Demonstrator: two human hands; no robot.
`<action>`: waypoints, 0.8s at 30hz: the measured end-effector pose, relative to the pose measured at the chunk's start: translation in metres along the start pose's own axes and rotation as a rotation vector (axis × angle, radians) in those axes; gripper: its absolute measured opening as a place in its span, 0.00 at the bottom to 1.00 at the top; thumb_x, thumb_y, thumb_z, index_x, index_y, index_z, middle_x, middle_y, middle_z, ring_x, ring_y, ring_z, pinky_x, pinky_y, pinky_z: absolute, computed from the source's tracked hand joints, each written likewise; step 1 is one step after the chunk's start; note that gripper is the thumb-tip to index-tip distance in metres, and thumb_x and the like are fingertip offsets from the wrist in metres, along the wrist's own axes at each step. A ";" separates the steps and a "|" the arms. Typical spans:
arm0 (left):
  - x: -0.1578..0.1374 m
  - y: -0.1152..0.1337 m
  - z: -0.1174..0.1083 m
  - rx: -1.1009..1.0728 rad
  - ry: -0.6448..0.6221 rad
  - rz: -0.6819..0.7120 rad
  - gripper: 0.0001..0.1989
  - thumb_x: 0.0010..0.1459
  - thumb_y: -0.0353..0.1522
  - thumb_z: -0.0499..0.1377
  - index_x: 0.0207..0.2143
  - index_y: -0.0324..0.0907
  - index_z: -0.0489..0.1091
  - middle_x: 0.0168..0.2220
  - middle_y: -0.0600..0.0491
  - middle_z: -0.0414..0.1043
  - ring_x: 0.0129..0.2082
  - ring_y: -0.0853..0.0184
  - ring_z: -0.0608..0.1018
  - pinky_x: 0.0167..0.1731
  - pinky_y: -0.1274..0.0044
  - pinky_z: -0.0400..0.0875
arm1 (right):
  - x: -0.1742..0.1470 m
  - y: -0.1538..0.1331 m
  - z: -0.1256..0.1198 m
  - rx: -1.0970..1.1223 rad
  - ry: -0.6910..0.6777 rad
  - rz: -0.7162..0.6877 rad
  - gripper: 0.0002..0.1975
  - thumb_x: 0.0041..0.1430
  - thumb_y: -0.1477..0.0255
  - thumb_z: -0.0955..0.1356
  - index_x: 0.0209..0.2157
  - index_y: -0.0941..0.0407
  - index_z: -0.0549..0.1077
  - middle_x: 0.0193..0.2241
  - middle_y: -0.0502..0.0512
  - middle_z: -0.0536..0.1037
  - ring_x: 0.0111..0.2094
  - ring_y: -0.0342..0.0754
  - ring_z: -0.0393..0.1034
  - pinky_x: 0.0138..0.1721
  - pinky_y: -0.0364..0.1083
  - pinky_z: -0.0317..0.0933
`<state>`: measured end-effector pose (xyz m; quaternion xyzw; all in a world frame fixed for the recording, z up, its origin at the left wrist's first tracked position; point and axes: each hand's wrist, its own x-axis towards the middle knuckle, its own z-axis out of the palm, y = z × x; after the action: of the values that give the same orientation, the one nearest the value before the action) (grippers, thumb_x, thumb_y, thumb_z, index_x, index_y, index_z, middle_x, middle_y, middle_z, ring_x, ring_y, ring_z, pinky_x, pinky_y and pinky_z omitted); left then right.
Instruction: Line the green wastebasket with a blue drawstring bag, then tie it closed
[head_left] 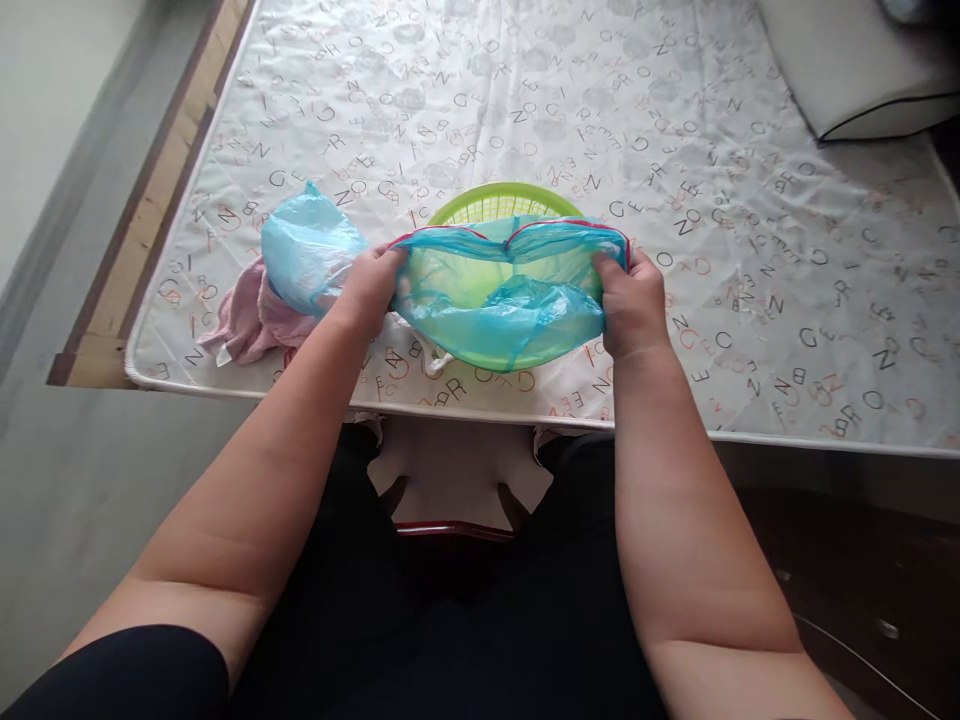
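A thin blue plastic bag [555,310] with a red drawstring along its top edge is stretched wide between my two hands. My left hand [371,285] pinches its left end, and my right hand [634,295] grips the right end with the thumb on the near side. Under and behind the bag sits a round green plastic basket [510,190], its slotted far rim showing above the drawstring and its near edge below the film. Most of the basket shows only through the blue film.
Left of my left hand lies another crumpled blue plastic bag [307,250] on a pink cloth [255,320]. The letter-printed mattress [750,300] ends in a piped front edge near my lap. A white, dark-edged item [862,70] stands at the far right.
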<state>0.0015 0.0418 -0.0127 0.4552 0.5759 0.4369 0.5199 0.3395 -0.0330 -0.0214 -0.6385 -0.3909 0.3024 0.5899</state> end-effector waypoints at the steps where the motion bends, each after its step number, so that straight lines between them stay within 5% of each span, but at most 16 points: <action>1: 0.001 -0.001 0.000 0.038 0.000 0.020 0.11 0.59 0.40 0.69 0.39 0.43 0.79 0.34 0.51 0.78 0.35 0.63 0.78 0.34 0.76 0.76 | -0.002 -0.002 0.000 -0.035 -0.001 -0.003 0.18 0.64 0.51 0.77 0.37 0.51 0.76 0.31 0.48 0.78 0.34 0.48 0.76 0.34 0.47 0.73; 6: 0.004 -0.006 0.000 0.103 -0.001 0.190 0.09 0.59 0.38 0.69 0.38 0.43 0.78 0.33 0.52 0.77 0.35 0.64 0.77 0.33 0.77 0.74 | -0.005 -0.011 0.000 -0.123 0.013 -0.061 0.14 0.67 0.54 0.74 0.37 0.50 0.76 0.32 0.51 0.77 0.34 0.49 0.75 0.33 0.49 0.73; 11: 0.007 -0.007 -0.002 0.113 0.013 0.283 0.09 0.61 0.38 0.68 0.33 0.43 0.76 0.30 0.53 0.72 0.35 0.65 0.77 0.36 0.76 0.75 | -0.006 -0.021 -0.006 -0.098 0.011 -0.150 0.15 0.62 0.64 0.74 0.51 0.47 0.76 0.32 0.47 0.74 0.31 0.46 0.71 0.34 0.48 0.70; 14: 0.005 -0.003 0.000 0.080 0.028 0.355 0.06 0.61 0.36 0.67 0.35 0.43 0.77 0.33 0.52 0.74 0.38 0.65 0.78 0.39 0.77 0.75 | -0.010 -0.028 -0.007 -0.069 -0.038 -0.144 0.08 0.62 0.65 0.73 0.43 0.48 0.78 0.28 0.47 0.71 0.29 0.45 0.66 0.31 0.47 0.65; 18: -0.002 0.004 0.003 0.060 -0.067 0.294 0.08 0.60 0.37 0.65 0.30 0.42 0.75 0.27 0.54 0.68 0.30 0.68 0.73 0.30 0.79 0.69 | -0.014 -0.034 -0.006 -0.042 -0.057 -0.136 0.13 0.63 0.61 0.73 0.29 0.50 0.71 0.27 0.49 0.68 0.28 0.44 0.62 0.29 0.47 0.60; 24: -0.021 0.019 0.004 0.118 -0.276 0.194 0.19 0.60 0.49 0.70 0.31 0.42 0.75 0.27 0.53 0.72 0.31 0.66 0.76 0.29 0.78 0.70 | -0.023 -0.044 0.000 0.019 -0.216 -0.062 0.16 0.62 0.55 0.76 0.30 0.51 0.73 0.26 0.47 0.69 0.26 0.43 0.63 0.28 0.45 0.60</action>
<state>0.0080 0.0253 0.0099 0.5939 0.4770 0.3837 0.5220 0.3217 -0.0533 0.0203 -0.5840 -0.4690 0.3550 0.5594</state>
